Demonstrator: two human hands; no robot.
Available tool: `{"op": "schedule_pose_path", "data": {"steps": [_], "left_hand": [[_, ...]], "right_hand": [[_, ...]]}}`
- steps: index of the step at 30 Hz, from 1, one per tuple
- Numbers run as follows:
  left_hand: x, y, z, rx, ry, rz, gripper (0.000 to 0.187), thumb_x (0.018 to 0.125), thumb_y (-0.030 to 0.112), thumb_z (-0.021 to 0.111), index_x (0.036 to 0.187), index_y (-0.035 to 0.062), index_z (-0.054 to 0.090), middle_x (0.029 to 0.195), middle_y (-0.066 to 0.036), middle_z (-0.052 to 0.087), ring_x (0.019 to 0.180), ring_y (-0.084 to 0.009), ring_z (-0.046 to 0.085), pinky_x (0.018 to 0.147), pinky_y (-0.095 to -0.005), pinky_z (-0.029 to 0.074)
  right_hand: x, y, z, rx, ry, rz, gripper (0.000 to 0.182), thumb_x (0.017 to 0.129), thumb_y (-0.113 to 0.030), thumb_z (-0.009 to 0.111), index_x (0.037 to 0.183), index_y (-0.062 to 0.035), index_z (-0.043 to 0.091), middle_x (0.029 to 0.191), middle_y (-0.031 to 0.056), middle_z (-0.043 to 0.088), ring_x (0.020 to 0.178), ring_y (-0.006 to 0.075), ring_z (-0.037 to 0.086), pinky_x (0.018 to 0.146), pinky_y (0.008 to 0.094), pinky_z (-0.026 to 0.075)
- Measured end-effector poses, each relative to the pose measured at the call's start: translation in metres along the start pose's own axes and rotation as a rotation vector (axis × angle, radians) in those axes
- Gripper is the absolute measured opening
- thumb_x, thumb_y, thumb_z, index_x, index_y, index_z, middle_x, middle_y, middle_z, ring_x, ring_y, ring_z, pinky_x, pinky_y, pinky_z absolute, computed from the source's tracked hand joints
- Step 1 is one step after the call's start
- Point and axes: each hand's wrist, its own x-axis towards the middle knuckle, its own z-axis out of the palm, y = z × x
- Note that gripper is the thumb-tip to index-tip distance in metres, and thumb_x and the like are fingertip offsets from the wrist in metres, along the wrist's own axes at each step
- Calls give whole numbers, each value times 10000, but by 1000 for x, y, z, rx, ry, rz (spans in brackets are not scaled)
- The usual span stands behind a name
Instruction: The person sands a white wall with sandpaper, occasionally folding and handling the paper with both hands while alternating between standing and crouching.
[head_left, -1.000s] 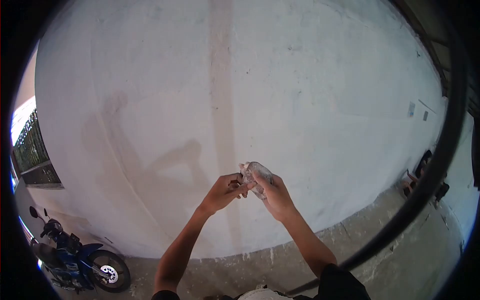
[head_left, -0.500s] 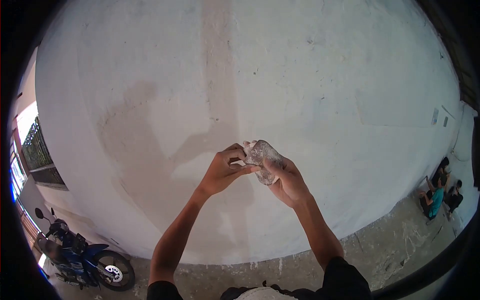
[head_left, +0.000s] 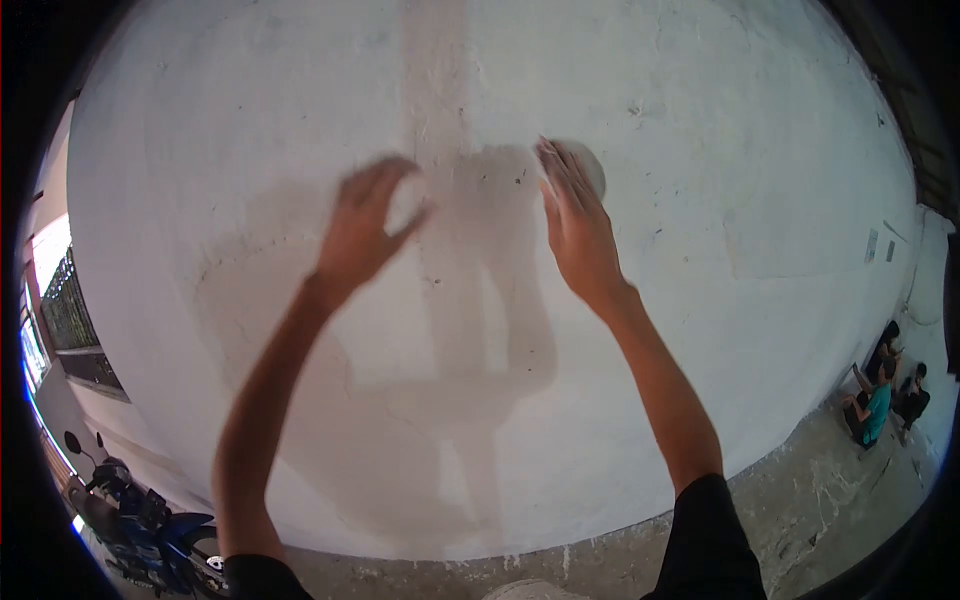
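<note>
My right hand [head_left: 578,215] is raised to the white wall [head_left: 650,330], its fingers together and laid over a dusty grey-brown piece of sandpaper [head_left: 593,165]. Only the rounded right edge of the sandpaper shows past the fingers; the rest is hidden. My left hand [head_left: 370,215] is up at the left with nothing in it. Its fingers curve and the thumb stands apart, slightly blurred by motion. Shadows of my arms fall on the wall between the two hands.
A blue motorcycle [head_left: 150,530] is parked at the lower left, near a window grille [head_left: 72,310]. Several people [head_left: 878,405] crouch by the wall at the right. A stained concrete floor [head_left: 800,500] runs along the wall's foot.
Both hands have come apart and risen toward the wall. My left hand has let go of the sandpaper and moved left; my right hand has carried it up.
</note>
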Motion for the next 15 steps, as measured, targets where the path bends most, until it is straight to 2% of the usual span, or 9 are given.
{"op": "schedule_pose_path", "data": {"steps": [1,2,4,7,8,10,11,14,15], "left_hand": [[18,-24,3,172,78,47,497,910,252,690,1337,88,495,1422,-130,490,1346,-313,425,1127,-447,319],[35,-47,1,258,135,121,533,917,262,682,1377,102,467,1480,-125,433,1410,-310,350,1162,-479,275],[59,-76,-7,387,175,112,616,960,380,593,1485,152,365,1586,-104,276,1489,-307,187,1187,-572,146],[65,-107,7,392,250,-5,638,983,449,515,1521,172,314,1603,-92,240,1498,-310,148,1194,-574,101],[62,-115,10,490,268,80,636,994,467,475,1536,190,288,1612,-74,223,1500,-312,136,1196,-574,81],[60,-121,13,500,294,100,631,986,481,485,1529,215,305,1611,-68,227,1495,-313,156,1194,-582,95],[60,-122,14,504,311,123,625,977,494,495,1522,239,322,1610,-61,232,1490,-315,176,1192,-589,109],[58,-129,16,508,342,148,592,979,492,485,1514,285,340,1609,-51,239,1490,-305,184,1196,-581,111],[57,-130,18,509,337,142,592,979,492,485,1514,285,340,1609,-51,239,1490,-305,184,1196,-581,111]], "right_hand": [[12,22,10,-283,5,-253,410,1012,-79,451,1394,68,421,1419,215,486,1301,344,480,1101,415,384],[18,35,19,-287,3,-251,410,1012,-79,451,1394,68,421,1419,215,486,1301,344,480,1101,415,384],[24,51,39,-288,-74,-240,431,989,-49,462,1399,74,408,1476,222,410,1399,361,353,1173,457,279],[-1,50,72,-307,-85,-256,466,966,-52,485,1405,74,394,1510,215,359,1416,386,308,1187,480,240],[-12,48,80,-352,-139,-252,494,947,-62,504,1410,65,391,1530,203,331,1426,395,287,1193,483,226],[-42,39,90,-474,-274,-322,528,931,-81,520,1423,53,383,1541,193,319,1436,370,284,1197,467,230],[-61,36,91,-478,-274,-317,528,931,-81,520,1423,53,383,1541,193,319,1436,370,284,1197,467,230],[-96,36,93,-324,-462,-446,508,965,-93,495,1449,0,375,1557,156,311,1440,353,285,1195,479,227],[-95,43,89,-354,-486,-548,538,941,-85,513,1455,-14,371,1559,134,315,1443,341,284,1199,474,227]]}}
